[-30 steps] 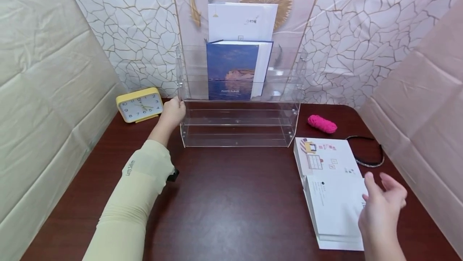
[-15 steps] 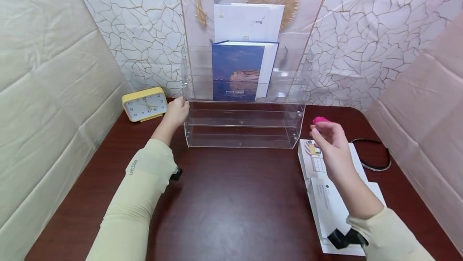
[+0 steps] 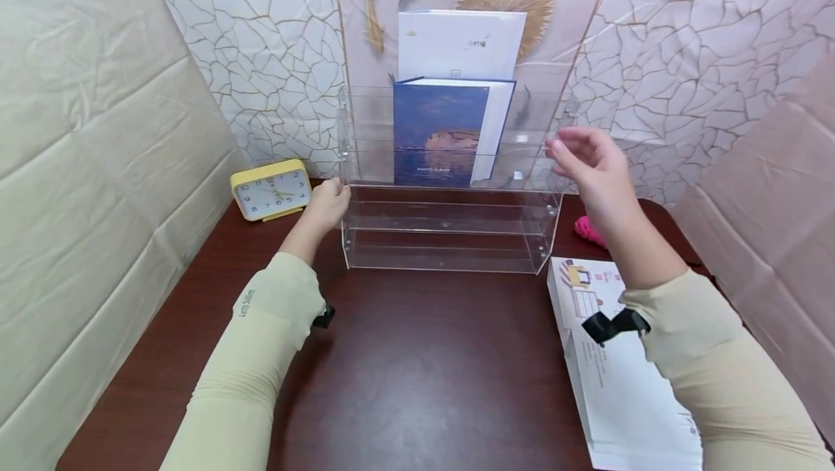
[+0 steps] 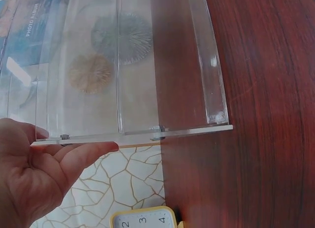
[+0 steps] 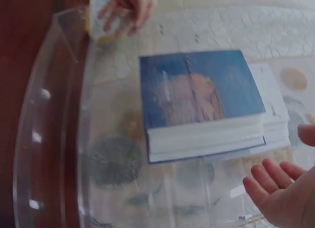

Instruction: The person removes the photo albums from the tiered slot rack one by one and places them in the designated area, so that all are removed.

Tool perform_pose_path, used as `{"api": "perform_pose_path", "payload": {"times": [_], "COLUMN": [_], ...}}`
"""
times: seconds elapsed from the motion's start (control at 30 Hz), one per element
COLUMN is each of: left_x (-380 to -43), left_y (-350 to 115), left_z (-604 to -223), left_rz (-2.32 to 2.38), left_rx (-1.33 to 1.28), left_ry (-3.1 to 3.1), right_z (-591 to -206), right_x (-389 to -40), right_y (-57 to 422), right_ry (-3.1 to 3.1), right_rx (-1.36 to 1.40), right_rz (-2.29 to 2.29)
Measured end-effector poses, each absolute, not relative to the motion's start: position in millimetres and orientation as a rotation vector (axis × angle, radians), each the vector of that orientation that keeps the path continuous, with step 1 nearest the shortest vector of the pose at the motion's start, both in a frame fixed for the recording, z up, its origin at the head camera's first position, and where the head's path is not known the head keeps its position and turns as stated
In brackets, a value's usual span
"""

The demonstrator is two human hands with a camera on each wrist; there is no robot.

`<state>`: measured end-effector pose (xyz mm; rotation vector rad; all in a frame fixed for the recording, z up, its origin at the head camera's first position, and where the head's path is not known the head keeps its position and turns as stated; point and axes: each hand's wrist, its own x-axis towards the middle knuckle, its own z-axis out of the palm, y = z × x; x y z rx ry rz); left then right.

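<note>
A clear acrylic rack [image 3: 450, 262] with several tiers stands on the table. Its upper part bears a blue photo album [image 3: 438, 127] in front of a taller white album [image 3: 450, 43]. My left hand [image 3: 328, 203] grips the rack's left side panel, the thumb lying along the outside in the left wrist view. At the rack's upper right side hovers my right hand [image 3: 596, 174], fingers loosely bent and thumb apart. Nothing lies between those fingers in the right wrist view, where my right hand [image 5: 285, 188] appears beside the albums. Whether it touches the rack's edge, I cannot tell.
Left of the rack stands a yellow alarm clock [image 3: 272, 192]. White albums or boxes [image 3: 636, 398] lie at the right, partly under my right forearm. Behind them is a pink yarn skein [image 3: 589, 230]. Cloth-covered walls enclose the dark wooden table [image 3: 417, 355].
My right hand has moved from above the white albums at lower right, forward and up to the rack's right side. The left hand keeps its grip. The head view has shifted slightly.
</note>
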<state>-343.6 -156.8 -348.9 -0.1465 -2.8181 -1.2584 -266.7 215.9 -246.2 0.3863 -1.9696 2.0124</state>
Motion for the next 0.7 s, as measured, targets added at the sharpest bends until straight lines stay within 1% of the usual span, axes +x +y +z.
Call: {"api": "perform_pose_path", "payload": {"times": [0.3,0.7], "left_x": [-344.4,-345.5], "left_y": [-158.9,-159.8], "left_z": [-348.2,-347.8], "left_rz": [-1.283,-1.243], "left_rx": [-0.157,-0.174], "left_ry": [-2.844,-2.849], "right_z": [-229.0,-227.5], "right_x": [-303.2,-347.2], "right_y": [207.0,186.9], "right_ry": [-1.777,-1.88], "right_rx": [0.436,0.301], "right_rz": [2.223,2.134]}}
